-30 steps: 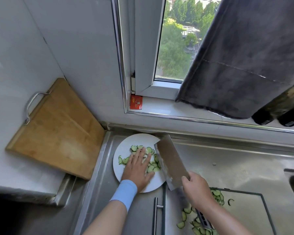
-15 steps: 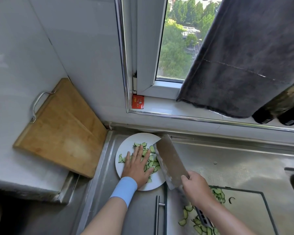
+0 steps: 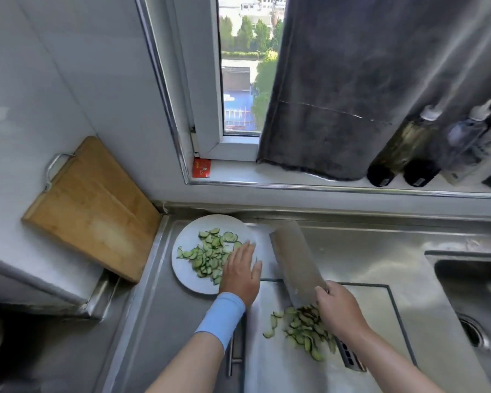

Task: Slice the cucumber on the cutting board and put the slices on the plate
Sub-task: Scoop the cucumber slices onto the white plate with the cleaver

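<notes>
Head view: left hand (image 3: 240,272) lies flat, fingers straight, over the right side of a white plate (image 3: 190,282) holding cucumber slices (image 3: 209,252). Right hand (image 3: 339,310) grasps a cleaver (image 3: 294,260), its blade angled far-left. Beside it, 1 pile of slices (image 3: 304,330) sits on the steel cutting board (image 3: 275,361), near right.

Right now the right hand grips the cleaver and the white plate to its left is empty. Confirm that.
Not quite. The plate is not empty: a heap of cucumber slices lies on it, with the left hand at its edge. The right hand does grip the cleaver, as the head view shows.
</notes>
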Demonstrator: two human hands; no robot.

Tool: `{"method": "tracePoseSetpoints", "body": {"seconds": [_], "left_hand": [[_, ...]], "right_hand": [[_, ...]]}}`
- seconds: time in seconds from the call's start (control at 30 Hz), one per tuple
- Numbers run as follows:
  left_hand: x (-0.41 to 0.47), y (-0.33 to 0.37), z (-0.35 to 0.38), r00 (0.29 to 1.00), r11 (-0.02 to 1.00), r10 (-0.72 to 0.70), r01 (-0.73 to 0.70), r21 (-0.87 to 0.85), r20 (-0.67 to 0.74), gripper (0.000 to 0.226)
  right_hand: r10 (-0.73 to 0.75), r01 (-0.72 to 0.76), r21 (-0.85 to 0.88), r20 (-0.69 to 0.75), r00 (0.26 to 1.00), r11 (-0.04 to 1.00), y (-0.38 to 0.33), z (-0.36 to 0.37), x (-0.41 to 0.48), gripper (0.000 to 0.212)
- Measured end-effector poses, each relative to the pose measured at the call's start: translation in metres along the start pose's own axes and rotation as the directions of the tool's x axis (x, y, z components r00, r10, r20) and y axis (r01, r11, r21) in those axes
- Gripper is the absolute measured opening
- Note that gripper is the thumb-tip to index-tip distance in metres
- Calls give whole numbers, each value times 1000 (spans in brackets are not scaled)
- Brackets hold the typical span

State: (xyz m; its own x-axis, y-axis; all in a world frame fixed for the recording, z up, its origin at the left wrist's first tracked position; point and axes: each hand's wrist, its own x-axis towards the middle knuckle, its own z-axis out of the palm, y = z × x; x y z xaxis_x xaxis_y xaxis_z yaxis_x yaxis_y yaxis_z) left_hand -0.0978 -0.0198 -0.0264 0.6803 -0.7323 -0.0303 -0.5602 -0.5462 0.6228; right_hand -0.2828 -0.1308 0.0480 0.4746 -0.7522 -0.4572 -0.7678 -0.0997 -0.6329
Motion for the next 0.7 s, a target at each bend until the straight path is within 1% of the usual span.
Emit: {"method": "tracePoseSetpoints", "body": {"seconds": [0.1, 0.2, 0.23, 0.33, 0.43, 0.53, 0.57, 0.7], "left_hand": [[-12, 47, 33, 992, 997, 78, -76, -22, 102, 50], [-21, 80, 63, 966, 996, 86, -83, -19, 245, 54], [-24, 88, 73, 952, 996, 79, -84, 5, 296, 57], [-27, 113, 100, 901, 977, 75, -152, 148, 427, 65], [-23, 129, 117, 859, 959, 38, -174, 222, 510, 67], [-19, 130, 127, 859, 925, 86, -257, 280, 505, 65], [-22, 129, 128, 867, 923, 109, -271, 275, 487, 62], [-46, 126, 126, 914, 936, 228, -302, 184, 337, 52]], "right_hand": [[63, -60, 78, -42, 997, 995, 46, -31, -8, 29], [118, -110, 116, -68, 991, 987, 90, -56, -19, 30], [129, -120, 109, -81, 988, 987, 104, -63, -22, 29], [142, -136, 56, -114, 983, 989, 140, -78, -32, 26], [148, -146, 27, -129, 980, 989, 171, -87, -33, 24], [148, -146, 26, -103, 984, 989, 197, -88, -33, 22], [147, -144, 37, -92, 985, 989, 203, -88, -34, 21], [168, -166, 65, -37, 985, 984, 221, -81, -30, 21]]}}
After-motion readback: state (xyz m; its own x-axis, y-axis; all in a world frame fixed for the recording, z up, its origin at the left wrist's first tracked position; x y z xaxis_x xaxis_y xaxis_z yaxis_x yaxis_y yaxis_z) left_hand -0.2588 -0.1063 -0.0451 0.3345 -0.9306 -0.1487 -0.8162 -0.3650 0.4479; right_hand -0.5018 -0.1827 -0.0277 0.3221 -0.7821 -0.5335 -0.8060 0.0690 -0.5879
